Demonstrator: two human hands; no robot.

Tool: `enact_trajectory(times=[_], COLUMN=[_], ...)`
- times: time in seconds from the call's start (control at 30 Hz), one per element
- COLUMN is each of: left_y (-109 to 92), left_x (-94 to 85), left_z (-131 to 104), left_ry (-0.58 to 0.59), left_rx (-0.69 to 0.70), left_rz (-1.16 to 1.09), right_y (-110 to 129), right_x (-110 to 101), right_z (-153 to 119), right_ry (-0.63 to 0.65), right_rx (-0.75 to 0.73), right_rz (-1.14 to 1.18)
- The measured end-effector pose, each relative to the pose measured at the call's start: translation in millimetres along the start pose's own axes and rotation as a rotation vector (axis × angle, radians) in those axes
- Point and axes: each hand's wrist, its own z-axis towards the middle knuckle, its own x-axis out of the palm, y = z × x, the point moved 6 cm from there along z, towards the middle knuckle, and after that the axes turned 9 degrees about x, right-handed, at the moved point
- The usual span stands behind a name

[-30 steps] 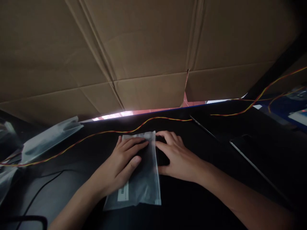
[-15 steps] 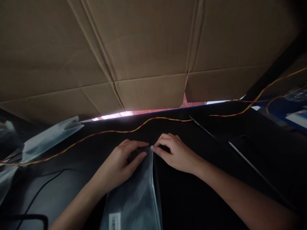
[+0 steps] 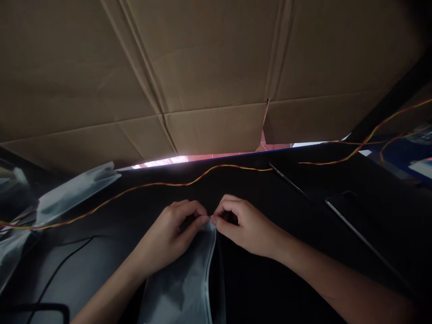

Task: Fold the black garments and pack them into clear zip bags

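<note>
A translucent plastic bag (image 3: 184,283) with a ridged strip along its right edge lies on the black table below my hands. My left hand (image 3: 180,229) pinches the bag's far corner between thumb and forefinger. Right beside it, my right hand (image 3: 241,222) grips the same corner at the end of the strip, its fingertips almost touching those of my left hand. The near end of the bag runs out of view at the bottom.
A red and yellow twisted wire (image 3: 148,184) crosses the black table (image 3: 270,279). Two dark flat devices (image 3: 349,202) (image 3: 293,173) lie at right. Another plastic bag (image 3: 76,191) and a black cable (image 3: 64,261) are at left. Cardboard (image 3: 209,58) stands behind.
My left thumb and forefinger have closed on the bag's corner. Both hands and that corner have come slightly nearer to me, and the bag's label has left the view.
</note>
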Motion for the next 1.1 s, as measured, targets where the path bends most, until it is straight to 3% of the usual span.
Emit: enact_trajectory(times=[0.27,0.47,0.57,0.67,0.73,0.8,0.87,0.93,1.03,1.1], left_y=[11,27,32,31,21,5,-13,-29,-43,-35], left_x=[-15.1,-45.3,-52.8,-55.3,-55.1,-49.6,-35.1,-11.9,23.1,34.0], left_z=[-4,-9,-9,-4,-3,-9,-22,-40,-71,-91], left_ry=[-0.188,-0.362,-0.376,-0.347,-0.320,-0.272,-0.186,-0.079,0.022,0.034], left_rx=[-0.085,-0.131,-0.136,-0.107,-0.050,0.005,0.025,0.043,0.119,0.115], left_rz=[0.063,0.223,0.280,0.339,0.410,0.513,0.618,0.682,0.785,0.839], right_y=[0,2,5,4,2,1,0,-1,-4,-6], right_x=[13,28,28,20,11,-3,-18,-26,-25,-21], right_z=[-9,-28,-34,-30,-22,-11,-2,3,4,3], right_ry=[0.145,0.463,0.625,0.675,0.589,0.383,0.140,-0.019,-0.066,-0.049], right_rx=[0.124,0.245,0.210,0.154,0.099,0.040,-0.014,-0.060,-0.095,-0.107], right_rz=[-0.008,-0.084,-0.147,-0.156,-0.144,-0.137,-0.180,-0.259,-0.364,-0.411])
